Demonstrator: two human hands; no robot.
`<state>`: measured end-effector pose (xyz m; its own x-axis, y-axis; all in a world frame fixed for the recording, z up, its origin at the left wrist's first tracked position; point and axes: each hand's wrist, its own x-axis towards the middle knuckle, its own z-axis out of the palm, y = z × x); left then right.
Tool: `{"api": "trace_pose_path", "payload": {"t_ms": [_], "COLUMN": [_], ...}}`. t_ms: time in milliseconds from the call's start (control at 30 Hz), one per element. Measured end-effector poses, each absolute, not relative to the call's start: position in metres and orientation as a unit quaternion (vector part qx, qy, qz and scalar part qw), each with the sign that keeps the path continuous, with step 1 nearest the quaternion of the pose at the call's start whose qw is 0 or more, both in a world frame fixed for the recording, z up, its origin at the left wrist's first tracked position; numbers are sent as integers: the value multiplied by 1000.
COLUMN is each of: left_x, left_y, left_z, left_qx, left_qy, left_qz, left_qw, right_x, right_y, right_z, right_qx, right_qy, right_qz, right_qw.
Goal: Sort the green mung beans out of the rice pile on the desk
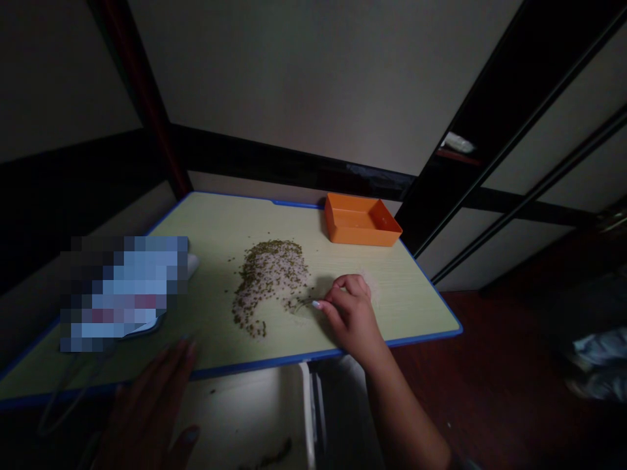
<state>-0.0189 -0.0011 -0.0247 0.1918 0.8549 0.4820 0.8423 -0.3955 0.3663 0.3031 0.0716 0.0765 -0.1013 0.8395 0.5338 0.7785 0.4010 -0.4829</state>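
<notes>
A spread-out pile of small green beans mixed with pale, rice-like grains (272,271) lies on the pale table (210,222). Just right of its lower edge, my right hand (350,310) is closed in a pinch. A thin, clear curved thing (302,308) shows at its fingertips, touching the tabletop; its exact kind is hard to make out. A faint patch of pale grains (369,287) lies behind that hand. My left hand (151,405) is in shadow at the front edge, fingers stretched out and holding nothing visible.
An orange open box (362,235) stands at the back right corner. At the left is a blurred-out device (132,281) with a cable. Below the front edge sits a white bin (304,411) with some dark bits inside. Walls and cabinet panels enclose the back.
</notes>
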Motion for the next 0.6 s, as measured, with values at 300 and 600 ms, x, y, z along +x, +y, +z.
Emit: {"api": "trace_pose_path", "payload": {"t_ms": [300, 600], "left_x": [-20, -20], "left_y": [2, 1], "left_z": [-25, -24], "left_qx": [785, 784], "left_qy": [528, 529], "left_qz": [325, 322], "left_qw": [-20, -41], "right_x": [301, 301], "right_y": [74, 75], "right_z": [77, 76], "right_qx": [-540, -546], "right_qy": [-745, -740], "right_qz": [34, 32], "right_qw": [390, 391]}}
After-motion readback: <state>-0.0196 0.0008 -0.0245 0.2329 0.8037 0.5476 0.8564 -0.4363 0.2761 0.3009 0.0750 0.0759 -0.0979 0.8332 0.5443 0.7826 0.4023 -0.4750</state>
